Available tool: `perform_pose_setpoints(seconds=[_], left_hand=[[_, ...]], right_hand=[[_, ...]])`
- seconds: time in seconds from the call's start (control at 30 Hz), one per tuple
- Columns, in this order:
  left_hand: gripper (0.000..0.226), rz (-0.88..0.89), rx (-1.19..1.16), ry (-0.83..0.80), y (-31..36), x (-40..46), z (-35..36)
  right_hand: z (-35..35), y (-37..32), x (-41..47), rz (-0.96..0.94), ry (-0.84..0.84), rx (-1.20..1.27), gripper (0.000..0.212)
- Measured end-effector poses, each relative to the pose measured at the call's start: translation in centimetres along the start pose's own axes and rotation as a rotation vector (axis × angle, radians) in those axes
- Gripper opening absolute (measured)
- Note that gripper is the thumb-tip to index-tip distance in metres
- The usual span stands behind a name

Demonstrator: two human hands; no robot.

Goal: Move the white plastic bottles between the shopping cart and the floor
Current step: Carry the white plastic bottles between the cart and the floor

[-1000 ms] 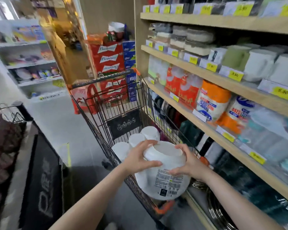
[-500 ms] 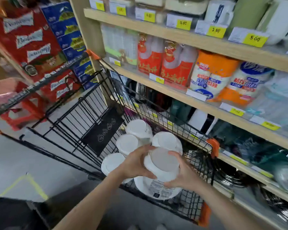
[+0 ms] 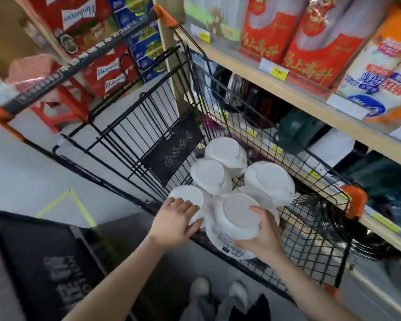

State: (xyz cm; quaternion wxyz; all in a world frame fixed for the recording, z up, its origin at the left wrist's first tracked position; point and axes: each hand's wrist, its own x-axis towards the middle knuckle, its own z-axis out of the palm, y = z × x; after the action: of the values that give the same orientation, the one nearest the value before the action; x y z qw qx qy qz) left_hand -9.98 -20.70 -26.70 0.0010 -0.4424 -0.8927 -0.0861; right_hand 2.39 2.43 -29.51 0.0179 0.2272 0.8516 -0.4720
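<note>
Several white plastic bottles stand packed together in the black wire shopping cart [image 3: 130,126], seen from above. The nearest bottle [image 3: 239,214] sits at the cart's near edge, its printed label facing me. My right hand [image 3: 262,235] grips that bottle from the right, thumb over its top rim. My left hand [image 3: 178,218] lies with spread fingers against the leftmost bottle [image 3: 185,193] and touches the nearest one's side. Other bottles [image 3: 271,179] [image 3: 208,174] [image 3: 222,151] stand behind, untouched.
A wooden shelf [image 3: 310,98] full of packaged goods runs close along the cart's right side. Red and blue boxes [image 3: 97,72] are stacked beyond the cart handle [image 3: 74,66]. A black mat [image 3: 44,262] and yellow floor tape [image 3: 79,205] lie left; my feet [image 3: 218,293] are below.
The held bottle went down into the cart beside the others. My left hand let go of it and slid left onto the neighbouring bottle. My view tilted down.
</note>
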Motion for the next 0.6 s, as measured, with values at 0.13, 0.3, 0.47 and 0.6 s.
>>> perform_pose_setpoints(seconds=[0.13, 0.3, 0.47, 0.6], left_hand=[[0.036, -0.033, 0.023, -0.080, 0.0, -1.6, 0.4], [0.042, -0.167, -0.112, -0.153, 1.1, -0.2, -0.9], [0.095, -0.209, -0.416, -0.454, 3.0, 4.4, -0.7], [0.101, -0.083, -0.541, -0.653, 6.3, 8.6, 1.3]], right_hand=[[2.0, 0.2, -0.4, -0.021, 0.006, -0.084, 0.093], [0.6, -0.8, -0.9, -0.004, 0.023, -0.041, 0.089], [-4.4, -1.9, -1.8, -0.075, -0.115, -0.131, 0.088], [-8.6, -0.4, -3.0, -0.069, -0.202, -0.250, 0.087]])
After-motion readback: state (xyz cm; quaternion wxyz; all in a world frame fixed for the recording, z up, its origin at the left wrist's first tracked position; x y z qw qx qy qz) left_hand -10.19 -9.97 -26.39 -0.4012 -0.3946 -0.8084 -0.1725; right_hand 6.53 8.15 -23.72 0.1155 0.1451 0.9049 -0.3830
